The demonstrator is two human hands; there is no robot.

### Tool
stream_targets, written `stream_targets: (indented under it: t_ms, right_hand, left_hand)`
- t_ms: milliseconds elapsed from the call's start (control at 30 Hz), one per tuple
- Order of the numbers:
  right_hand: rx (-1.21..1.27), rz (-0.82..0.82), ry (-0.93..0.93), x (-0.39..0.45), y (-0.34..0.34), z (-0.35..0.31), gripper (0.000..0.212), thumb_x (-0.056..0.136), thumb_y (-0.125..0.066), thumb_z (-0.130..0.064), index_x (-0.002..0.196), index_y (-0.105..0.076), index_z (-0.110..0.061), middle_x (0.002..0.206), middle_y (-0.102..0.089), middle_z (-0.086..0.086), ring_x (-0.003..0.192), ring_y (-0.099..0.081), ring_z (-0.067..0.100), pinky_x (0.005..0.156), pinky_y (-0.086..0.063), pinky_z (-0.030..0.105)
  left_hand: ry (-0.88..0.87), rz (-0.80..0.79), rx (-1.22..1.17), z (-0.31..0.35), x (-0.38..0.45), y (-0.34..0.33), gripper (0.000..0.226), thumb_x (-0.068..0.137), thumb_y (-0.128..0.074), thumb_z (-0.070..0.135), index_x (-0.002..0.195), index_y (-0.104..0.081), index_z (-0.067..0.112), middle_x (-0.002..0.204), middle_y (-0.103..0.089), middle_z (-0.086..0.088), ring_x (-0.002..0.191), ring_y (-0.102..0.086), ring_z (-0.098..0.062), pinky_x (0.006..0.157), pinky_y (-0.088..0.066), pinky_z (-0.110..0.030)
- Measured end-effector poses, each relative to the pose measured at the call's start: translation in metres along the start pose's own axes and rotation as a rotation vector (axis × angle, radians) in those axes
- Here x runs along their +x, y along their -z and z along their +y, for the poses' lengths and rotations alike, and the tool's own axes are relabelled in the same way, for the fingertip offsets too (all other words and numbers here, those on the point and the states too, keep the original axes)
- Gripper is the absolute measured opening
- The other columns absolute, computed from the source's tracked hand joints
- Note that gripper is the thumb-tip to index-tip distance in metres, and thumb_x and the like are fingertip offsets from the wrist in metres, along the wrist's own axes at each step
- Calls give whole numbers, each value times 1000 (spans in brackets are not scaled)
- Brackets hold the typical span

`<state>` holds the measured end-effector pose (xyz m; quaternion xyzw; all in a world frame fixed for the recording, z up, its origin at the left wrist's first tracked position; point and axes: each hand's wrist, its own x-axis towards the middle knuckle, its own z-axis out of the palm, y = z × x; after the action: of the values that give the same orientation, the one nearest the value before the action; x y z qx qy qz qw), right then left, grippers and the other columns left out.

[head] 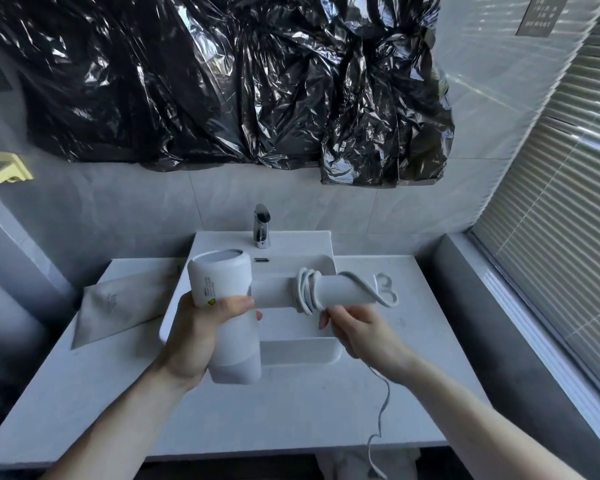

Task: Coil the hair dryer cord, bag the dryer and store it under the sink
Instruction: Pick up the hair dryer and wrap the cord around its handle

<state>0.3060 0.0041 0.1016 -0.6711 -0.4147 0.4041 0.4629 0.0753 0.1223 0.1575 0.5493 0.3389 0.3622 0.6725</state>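
The left hand point(201, 327) has a clenched grip on the barrel of the white hair dryer point(229, 306), held above the sink basin point(302, 351) with its handle pointing right. Several turns of the white cord point(307, 291) wrap around that handle; the right hand point(354, 327) pinches the cord just below the wraps, though the fingertips are partly hidden, and the rest trails down past the table point(291, 410) edge. A pale flat bag point(118, 306) lies on the table to the left, beside the basin. Behind stands a chrome faucet point(262, 225).
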Motion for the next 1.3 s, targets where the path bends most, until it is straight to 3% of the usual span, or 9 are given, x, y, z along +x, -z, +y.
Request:
stream_targets:
  t_ms: [133,367,467,600,733,933,1067,1200,1300]
  right_hand:
    - [-127,-38,39,-25,-16,-3,48,112,-43,-46,83,-71,-19,56,-41,-14,50,-31,10,49,-28,22]
    - [-293,-97,63,-62,-13,-37,43,111,-45,-44,91,-74,-21,69,-40,-3,58,-36,12,55,-33,23]
    - [-349,-128,111,-69,-9,-52,42,110,-46,-47,89,-74,-23,68,-38,3,60,-36,15,55,-30,27]
    - [-387,-105,196,-69,-1,-70,35,108,-56,-38,85,-72,-17,56,-35,-6,51,-30,9,49,-26,20]
    - [-439,-43,283,-54,16,-88,31,101,-69,-37,73,-68,-24,56,-44,-6,53,-35,8,50,-28,22]
    - [-352,33,272,-17,46,-86,33,90,-83,-35,83,-74,-5,53,-35,-12,51,-29,7,47,-25,18]
    - [-99,-11,169,4,47,-66,39,91,-80,-23,80,-63,10,59,-43,-5,48,-32,2,47,-26,12]
    - [27,-77,96,13,24,-34,31,92,-74,-42,69,-71,-21,54,-48,-13,44,-39,-1,45,-33,13]
    - [106,-81,2,4,2,0,45,72,-86,-66,88,-78,-25,72,-67,-12,55,-54,0,56,-44,15]
  left_hand:
    - [17,145,-40,-1,9,2,38,48,-83,38,79,-75,17,76,-77,-17,72,-69,-33,69,-53,-40]
    - [21,242,157,-16,15,8,40,47,-86,46,75,-79,19,80,-80,-17,71,-72,-30,68,-55,-43]
    - [17,255,283,-23,16,7,33,49,-85,51,74,-81,30,77,-82,-3,73,-73,-29,69,-56,-41]
    - [14,174,471,-26,15,6,15,57,-83,44,71,-77,43,65,-76,15,70,-70,-23,65,-52,-35]
    - [16,-1,566,-29,9,12,39,55,-85,47,80,-75,18,78,-77,-8,66,-65,-21,65,-51,-37]
    - [59,-255,450,-15,-5,18,41,58,-86,41,77,-72,8,72,-72,-5,68,-64,-15,68,-47,-33]
    - [13,-305,325,-3,-8,20,46,59,-83,37,82,-74,-1,89,-73,-33,80,-71,-29,75,-53,-41]
    - [16,-277,140,2,-11,12,30,52,-81,31,76,-82,13,79,-75,-18,74,-75,-24,65,-59,-30]
    - [29,-190,40,1,-7,8,30,49,-81,33,76,-83,20,80,-76,-14,75,-75,-28,63,-59,-34]
